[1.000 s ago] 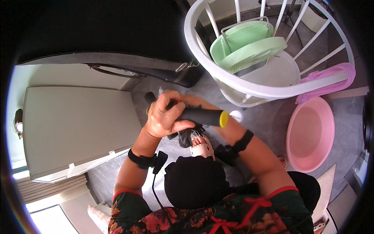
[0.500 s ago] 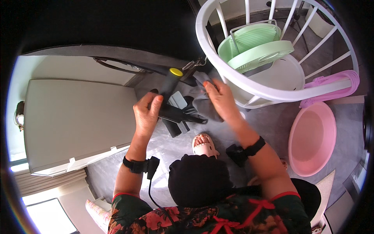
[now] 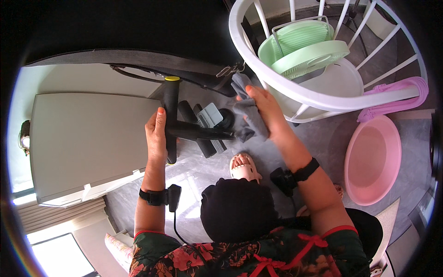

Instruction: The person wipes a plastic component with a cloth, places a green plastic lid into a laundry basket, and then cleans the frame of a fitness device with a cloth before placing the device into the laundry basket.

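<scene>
My left hand point(image 3: 156, 131) grips a black T-shaped bar point(image 3: 200, 131) by its crosspiece, which carries a yellow cap at each end. The bar's stem points right, toward the cloth. A crumpled dark grey cloth point(image 3: 250, 113) hangs from my right hand point(image 3: 267, 111), whose fingers are closed round it. The cloth is close to the stem's tip; whether they touch I cannot tell. Beneath the bar, on the grey floor, is a black device with a light grey square plate point(image 3: 210, 115), partly covered by the bar.
A white round rack point(image 3: 295, 104) at the upper right contains light green plastic parts point(image 3: 309, 60). Lilac hangers point(image 3: 392, 94) hang on its rim, above a pink basin point(image 3: 373, 161). A pale cabinet point(image 3: 92, 143) stands left; a large black surface point(image 3: 138, 32) fills the top.
The T-shaped bar has moved left and its crosspiece has turned from slanted to nearly vertical. My right hand, blurred before, is now sharp, with the cloth bunched below it.
</scene>
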Action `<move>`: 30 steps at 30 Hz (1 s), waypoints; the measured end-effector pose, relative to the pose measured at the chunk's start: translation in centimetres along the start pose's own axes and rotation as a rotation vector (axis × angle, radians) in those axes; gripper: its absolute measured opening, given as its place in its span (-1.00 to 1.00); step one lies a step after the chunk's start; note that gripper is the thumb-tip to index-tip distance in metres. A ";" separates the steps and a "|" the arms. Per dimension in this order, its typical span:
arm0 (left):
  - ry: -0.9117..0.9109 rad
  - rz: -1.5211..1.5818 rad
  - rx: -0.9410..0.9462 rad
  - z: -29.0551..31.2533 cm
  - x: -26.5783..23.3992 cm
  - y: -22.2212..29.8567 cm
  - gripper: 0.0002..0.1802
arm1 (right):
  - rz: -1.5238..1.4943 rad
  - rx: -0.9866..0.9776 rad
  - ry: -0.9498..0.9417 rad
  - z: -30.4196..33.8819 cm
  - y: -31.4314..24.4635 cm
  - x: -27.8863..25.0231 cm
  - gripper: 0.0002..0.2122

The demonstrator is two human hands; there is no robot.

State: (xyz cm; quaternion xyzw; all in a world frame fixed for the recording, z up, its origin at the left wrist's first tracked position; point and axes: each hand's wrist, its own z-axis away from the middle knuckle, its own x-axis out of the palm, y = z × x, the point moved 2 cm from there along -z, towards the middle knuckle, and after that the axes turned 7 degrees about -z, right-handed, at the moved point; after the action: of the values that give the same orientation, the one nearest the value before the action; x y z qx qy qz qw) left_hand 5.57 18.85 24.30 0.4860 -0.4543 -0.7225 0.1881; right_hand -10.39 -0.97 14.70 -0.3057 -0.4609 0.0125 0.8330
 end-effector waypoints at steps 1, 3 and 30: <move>-0.030 0.007 -0.013 0.0 -0.3 0.0 -0.46 | 0.000 0.000 -0.001 0.1 0.1 0.0 -0.63; -0.055 0.021 -0.018 0.2 -0.2 0.7 -0.47 | -0.031 0.019 -0.001 0.1 0.1 0.1 -0.62; -0.619 -0.073 -0.172 5.4 1.3 2.5 -0.54 | 1.186 -1.300 -0.106 -0.7 1.1 5.8 -0.78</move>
State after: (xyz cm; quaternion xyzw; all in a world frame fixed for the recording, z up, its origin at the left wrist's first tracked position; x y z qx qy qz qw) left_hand -0.18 19.19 26.30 0.2415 -0.4092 -0.8782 0.0553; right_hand -6.26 1.31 18.25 -0.9071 -0.1803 0.1922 0.3281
